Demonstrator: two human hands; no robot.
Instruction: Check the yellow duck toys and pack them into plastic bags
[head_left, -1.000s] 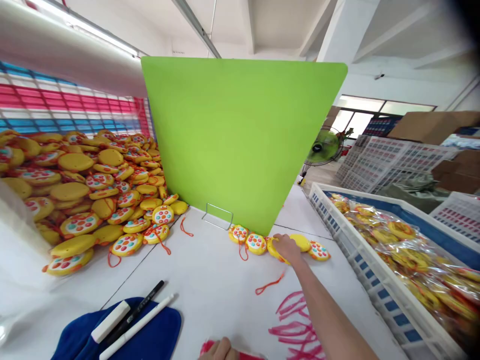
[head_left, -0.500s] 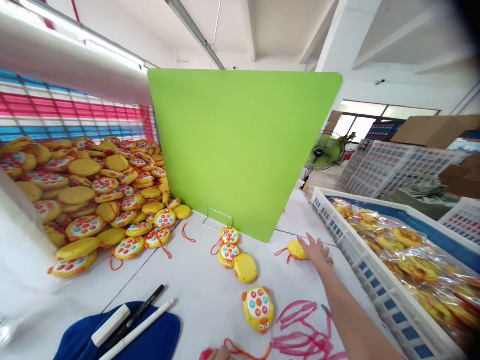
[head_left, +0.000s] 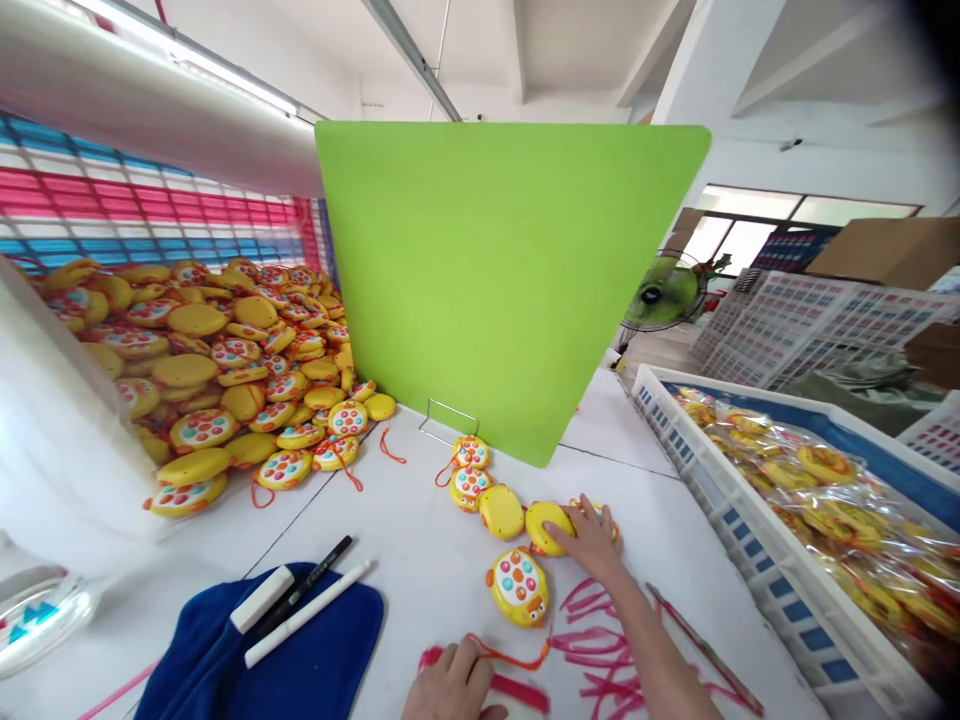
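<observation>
My right hand (head_left: 592,540) lies spread over two yellow turtle-shaped toys. Its thumb touches a toy (head_left: 547,528) showing its plain back, and its fingers cover part of another with coloured buttons (head_left: 609,522). At the bottom edge, my left hand (head_left: 450,685) is curled down on a pink ribbon (head_left: 521,692) that shows on both sides of it. An orange cord (head_left: 517,660) runs from beside its fingers toward a button-side-up toy (head_left: 519,588). Beyond it, a face-down toy (head_left: 502,512) adjoins two button-side-up ones (head_left: 471,487).
A large heap of toys (head_left: 202,370) fills the left. A green board (head_left: 510,280) stands at the back. On the right is a white crate (head_left: 750,560) of bagged toys. Pens lie on a blue cloth (head_left: 330,640); tweezers (head_left: 697,640) and cut pink ribbons (head_left: 600,650) lie nearby.
My right hand has come left and nearer, and a face-down toy now sits beside the row. My left hand shows more, with more pink ribbon visible. The view has shifted slightly.
</observation>
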